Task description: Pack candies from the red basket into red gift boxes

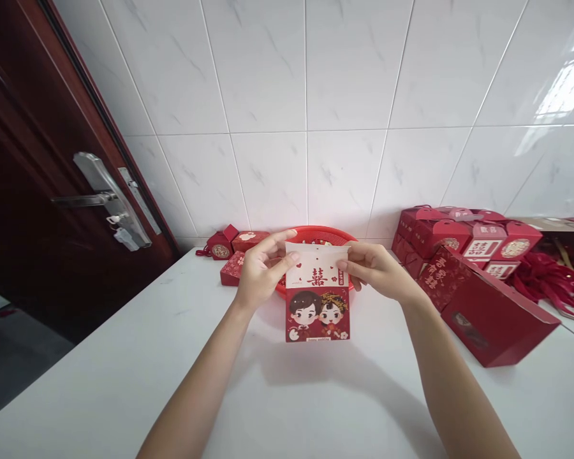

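Observation:
A red and white paper bag (317,312) with two cartoon figures hangs upright above the white table, its printed side facing me. My left hand (266,264) pinches its upper left edge between thumb and fingers. At the upper right edge, my right hand (373,268) grips it the same way. Behind the bag and my hands stands a red plastic basket (310,231), mostly hidden, with small items in it that are too small to make out.
Small red boxes (249,240) lie left of the basket. Stacked red gift boxes (478,239) and a larger red box (502,312) stand at the right, near red ribbons (550,280). A tiled wall (344,95) rises behind; a dark door (43,191) is at the left.

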{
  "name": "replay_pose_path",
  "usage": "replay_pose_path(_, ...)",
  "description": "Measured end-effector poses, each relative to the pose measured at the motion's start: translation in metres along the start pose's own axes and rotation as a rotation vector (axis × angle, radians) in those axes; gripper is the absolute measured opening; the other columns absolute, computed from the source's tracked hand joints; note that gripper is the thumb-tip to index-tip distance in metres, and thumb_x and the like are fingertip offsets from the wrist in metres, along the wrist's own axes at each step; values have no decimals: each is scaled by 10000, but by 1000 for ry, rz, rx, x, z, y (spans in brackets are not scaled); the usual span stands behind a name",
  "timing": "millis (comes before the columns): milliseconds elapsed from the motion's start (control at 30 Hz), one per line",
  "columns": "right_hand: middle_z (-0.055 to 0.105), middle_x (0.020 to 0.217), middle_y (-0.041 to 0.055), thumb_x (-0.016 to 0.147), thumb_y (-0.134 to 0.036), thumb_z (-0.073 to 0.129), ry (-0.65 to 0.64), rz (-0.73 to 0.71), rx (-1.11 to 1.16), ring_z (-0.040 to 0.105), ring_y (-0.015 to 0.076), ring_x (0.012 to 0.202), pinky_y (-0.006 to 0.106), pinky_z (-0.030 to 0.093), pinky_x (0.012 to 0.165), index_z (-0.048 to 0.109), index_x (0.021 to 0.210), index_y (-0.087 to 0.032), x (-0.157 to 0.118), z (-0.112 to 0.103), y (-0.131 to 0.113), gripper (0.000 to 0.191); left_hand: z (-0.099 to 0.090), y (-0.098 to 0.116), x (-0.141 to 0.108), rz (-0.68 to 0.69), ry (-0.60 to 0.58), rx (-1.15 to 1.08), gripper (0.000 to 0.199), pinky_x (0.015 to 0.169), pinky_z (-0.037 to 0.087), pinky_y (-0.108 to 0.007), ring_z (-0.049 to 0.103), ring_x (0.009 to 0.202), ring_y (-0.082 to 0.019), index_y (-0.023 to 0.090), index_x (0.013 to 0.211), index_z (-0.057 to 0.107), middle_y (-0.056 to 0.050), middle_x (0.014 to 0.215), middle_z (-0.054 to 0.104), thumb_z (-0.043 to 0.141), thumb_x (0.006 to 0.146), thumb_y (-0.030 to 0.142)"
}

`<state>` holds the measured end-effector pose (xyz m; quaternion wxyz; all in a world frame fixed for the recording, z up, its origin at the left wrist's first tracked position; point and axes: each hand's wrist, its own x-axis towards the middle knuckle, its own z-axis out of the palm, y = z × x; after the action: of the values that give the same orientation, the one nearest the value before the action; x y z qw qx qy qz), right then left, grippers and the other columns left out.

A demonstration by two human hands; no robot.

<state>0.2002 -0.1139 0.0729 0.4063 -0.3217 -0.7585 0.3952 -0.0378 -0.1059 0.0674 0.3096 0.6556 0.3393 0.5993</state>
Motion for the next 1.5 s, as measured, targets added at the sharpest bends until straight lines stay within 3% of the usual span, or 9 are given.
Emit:
replay_pose_path(233, 582, 689, -10, 888, -455, 641, 48, -1, 84, 510, 89, 540, 231, 428, 477, 551, 786, -183, -1, -3, -6, 304, -2, -3, -1, -129, -305, -84, 575, 796, 619, -357, 736, 943, -254, 183, 1294, 608, -77, 1034, 769, 778, 771, 352)
replay_pose_path(533, 598, 739, 4, 890, -498, 641, -21, 32, 24, 542, 104, 577, 237, 432, 497, 612, 954, -173, -5, -11, -3, 332, 7, -8, -3, -18, -209, 9, 182, 624, 591, -266, 694, 673, -156, 176, 879, 703, -22, 818, 740, 758, 763, 305)
replay_pose_path(667, 554, 687, -9, 930, -552, 564, 19, 18, 12, 531, 99, 556, 230, 417, 480, 599, 872, -172, -4, -10, -3, 386, 9, -8, -4, -56, -205, -14, 183, 623, 592, -249, 702, 673, -157, 166, 866, 700, -22, 773, 744, 769, 742, 284)
replay_pose_path(867, 533, 651, -23, 860, -552, 665, 70, 47, 44, 510, 90, 539, 208, 415, 442, 596, 814, -167, -1, -8, 2, 394, 10, -8, -5, -104, -239, -38, 241, 618, 608, -242, 730, 708, -174, 159, 898, 720, -46, 859, 778, 805, 700, 267)
replay_pose_path(1067, 547, 625, -27, 822, -523, 711, 97, 35, 65, 520, 89, 519, 203, 430, 433, 596, 762, -168, -2, -7, -2, 379, 11, -8, -4, -6, -203, 32, 176, 679, 607, -254, 732, 772, -181, 161, 900, 761, -60, 908, 784, 729, 796, 299)
replay_pose_path(1200, 563, 596, -26, 813, -500, 727, 78, 73, 60, 536, 93, 503, 208, 442, 444, 617, 761, -163, -4, -9, -4, 359, 12, -10, -6, -9, -201, 19, 273, 676, 604, -271, 734, 798, -197, 163, 1015, 753, -79, 993, 781, 734, 803, 334)
replay_pose_path(1333, 582, 600, -5, 803, -520, 733, 76, 83, 23, 545, 109, 513, 229, 458, 454, 650, 752, -157, -8, -16, -7, 376, 13, -21, -4, -63, -251, -49, 506, 721, 608, -315, 734, 845, -230, 169, 1216, 680, -85, 955, 781, 748, 795, 440)
replay_pose_path(1433, 585, 615, 6, 814, -533, 723, 200, 16, -26, 556, 125, 543, 245, 483, 470, 675, 764, -162, -16, -24, -14, 377, 15, -40, 0, -153, -262, -169, 631, 794, 607, -375, 738, 884, -256, 157, 1260, 643, -113, 974, 779, 657, 817, 607)
replay_pose_path(1500, 602, 626, 9, 828, -520, 718, 350, -56, -75, 564, 130, 549, 248, 490, 470, 684, 773, -174, -24, -31, -21, 352, 18, -53, 2, -222, -269, -130, 620, 839, 596, -407, 738, 884, -265, 137, 1176, 682, -124, 953, 780, 634, 809, 634)
